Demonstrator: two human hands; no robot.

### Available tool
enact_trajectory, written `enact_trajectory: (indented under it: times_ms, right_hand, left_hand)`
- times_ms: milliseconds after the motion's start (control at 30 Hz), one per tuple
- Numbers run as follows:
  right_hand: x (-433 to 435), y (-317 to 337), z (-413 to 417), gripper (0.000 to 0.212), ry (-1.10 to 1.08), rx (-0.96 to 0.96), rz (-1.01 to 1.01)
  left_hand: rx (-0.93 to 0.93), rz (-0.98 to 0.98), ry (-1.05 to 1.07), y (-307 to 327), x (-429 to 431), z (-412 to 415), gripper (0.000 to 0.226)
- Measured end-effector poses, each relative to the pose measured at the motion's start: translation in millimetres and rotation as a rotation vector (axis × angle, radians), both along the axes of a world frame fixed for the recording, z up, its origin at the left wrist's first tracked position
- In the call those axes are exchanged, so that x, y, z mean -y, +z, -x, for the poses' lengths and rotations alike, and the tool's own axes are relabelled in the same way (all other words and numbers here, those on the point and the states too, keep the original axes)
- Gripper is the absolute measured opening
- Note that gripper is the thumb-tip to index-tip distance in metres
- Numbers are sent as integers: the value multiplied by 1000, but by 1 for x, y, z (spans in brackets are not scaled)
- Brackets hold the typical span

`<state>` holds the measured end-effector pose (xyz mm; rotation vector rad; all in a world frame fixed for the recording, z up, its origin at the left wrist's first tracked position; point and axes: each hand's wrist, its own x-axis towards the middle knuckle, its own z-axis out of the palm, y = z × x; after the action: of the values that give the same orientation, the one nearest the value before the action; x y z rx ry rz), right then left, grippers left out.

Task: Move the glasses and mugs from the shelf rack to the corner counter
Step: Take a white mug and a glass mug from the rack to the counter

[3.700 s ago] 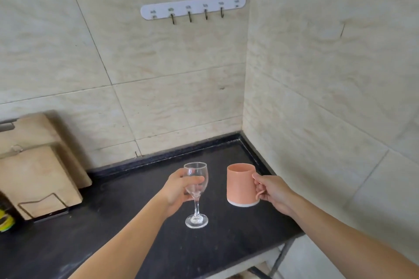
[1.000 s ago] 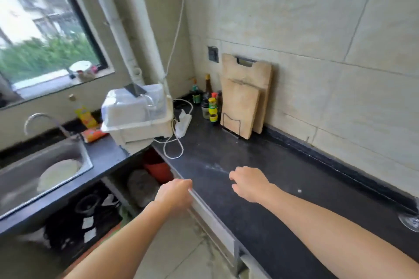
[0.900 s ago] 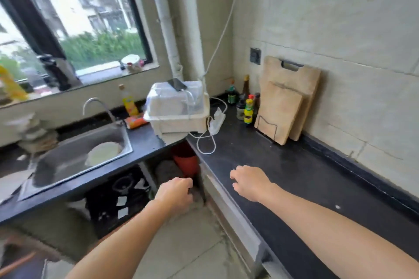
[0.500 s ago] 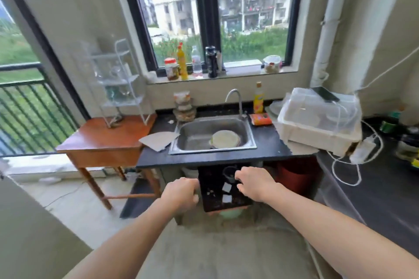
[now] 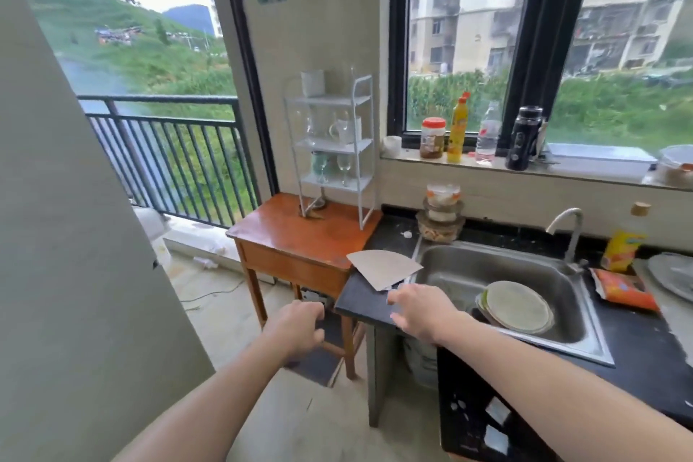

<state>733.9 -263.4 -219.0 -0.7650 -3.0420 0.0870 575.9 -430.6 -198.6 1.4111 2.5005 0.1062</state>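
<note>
A white wire shelf rack [image 5: 330, 101] stands on a small wooden table [image 5: 285, 232] beside the window. On its top tier sits a white mug [image 5: 312, 83]. The middle tier holds a clear stemmed glass [image 5: 309, 127] and a glass mug [image 5: 342, 129]. Two more stemmed glasses [image 5: 332, 165] stand on the lowest tier. My left hand [image 5: 296, 326] is loosely curled with nothing in it, well short of the table. My right hand [image 5: 416, 308] is empty with fingers spread, over the counter's left end. The corner counter is out of view.
A steel sink [image 5: 498, 293] holding plates lies to the right in the black counter [image 5: 360, 300]. A piece of cardboard [image 5: 382, 268] lies at the counter's left end. Bottles and jars line the windowsill [image 5: 461, 161]. A balcony railing [image 5: 168, 150] is behind the table; a grey panel [image 5: 75, 236] fills the left.
I set the wine glass and pink mug down on the corner counter, then turned left past the cutting boards and sink. The rack is now closer and nearer the centre. Both hands are empty.
</note>
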Motion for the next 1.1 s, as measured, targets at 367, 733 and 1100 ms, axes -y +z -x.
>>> enact_trajectory:
  times_ms: [367, 733, 1100]
  right_hand:
    - [-136, 59, 196, 37, 94, -70, -32]
    - [-236, 111, 361, 34, -26, -223, -92]
    - [-348, 217, 467, 32, -299, -461, -163]
  left_hand:
    - [-40, -100, 186, 37, -101, 164, 34]
    - [-27, -243, 74, 64, -208, 368, 34]
    - [138, -520, -22, 155, -360, 499, 28]
